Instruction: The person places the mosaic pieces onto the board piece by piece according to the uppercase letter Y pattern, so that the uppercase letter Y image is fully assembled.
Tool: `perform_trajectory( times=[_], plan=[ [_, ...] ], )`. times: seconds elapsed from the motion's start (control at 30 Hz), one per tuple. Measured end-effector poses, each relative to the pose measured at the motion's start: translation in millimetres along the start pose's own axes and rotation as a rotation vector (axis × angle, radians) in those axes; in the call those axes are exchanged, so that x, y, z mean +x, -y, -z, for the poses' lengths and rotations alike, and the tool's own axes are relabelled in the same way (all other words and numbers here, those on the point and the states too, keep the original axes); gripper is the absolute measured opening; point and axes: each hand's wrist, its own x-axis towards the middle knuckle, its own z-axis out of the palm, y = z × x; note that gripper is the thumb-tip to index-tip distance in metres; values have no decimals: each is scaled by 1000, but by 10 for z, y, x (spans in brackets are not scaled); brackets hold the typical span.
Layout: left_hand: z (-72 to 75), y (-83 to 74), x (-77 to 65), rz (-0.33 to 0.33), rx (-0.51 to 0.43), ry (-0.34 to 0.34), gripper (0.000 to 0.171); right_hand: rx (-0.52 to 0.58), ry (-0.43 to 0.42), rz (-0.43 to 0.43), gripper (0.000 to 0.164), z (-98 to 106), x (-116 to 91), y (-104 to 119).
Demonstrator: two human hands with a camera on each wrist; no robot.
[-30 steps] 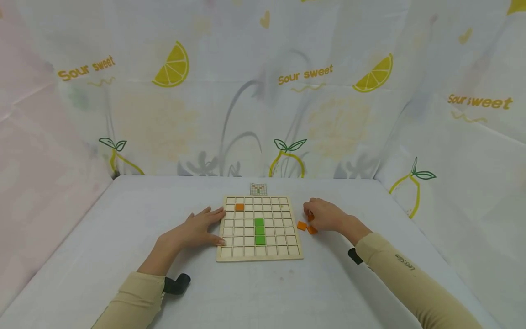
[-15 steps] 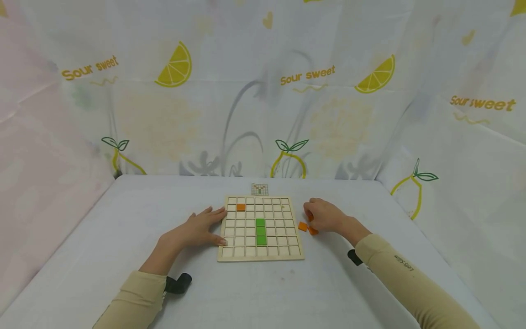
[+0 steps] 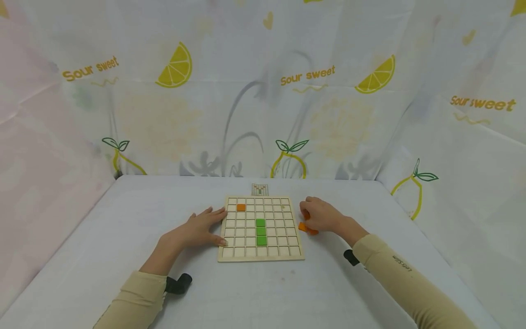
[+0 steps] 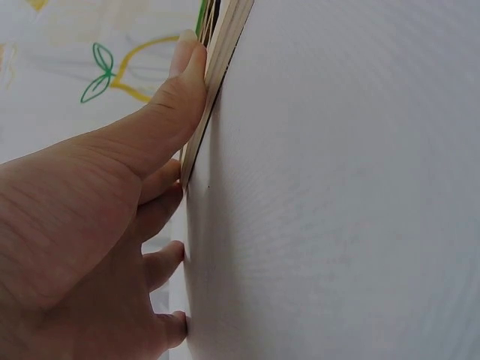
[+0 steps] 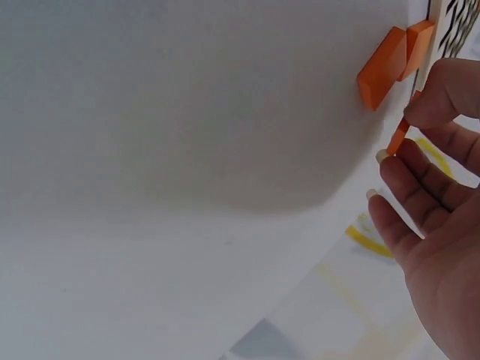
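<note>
Tile (image 5: 399, 139) in pinch of right hand (image 3: 323, 216), edge-on, long side aslant; left hand (image 3: 199, 230) outspread

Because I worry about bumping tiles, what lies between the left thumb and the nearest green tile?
In the head view, only bare squares of the wooden board lie between the thumb of the left hand and that green tile.

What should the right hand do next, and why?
Probably lift the pinched orange tile over to the board: the right hand holds it just beside the board, most of which is bare, while the left hand touches the opposite edge, perhaps steadying it.
</note>
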Motion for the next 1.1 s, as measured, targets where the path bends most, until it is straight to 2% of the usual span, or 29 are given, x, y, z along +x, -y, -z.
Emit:
perform_trajectory(
  times=[0.37,0.7,0.83,1.1],
  plan=[
    [-41,39,29,14,3,-11,100,48,-33,60,13,-6,87,138],
    [-28,25,26,17,5,-6,99,45,-24,51,17,-76,170,181],
    [-24,14,28,15,10,-4,100,39,-35,71,16,-93,202,212],
    [-23,13,28,13,13,-3,99,94,-34,96,16,-73,250,318]
  ],
)
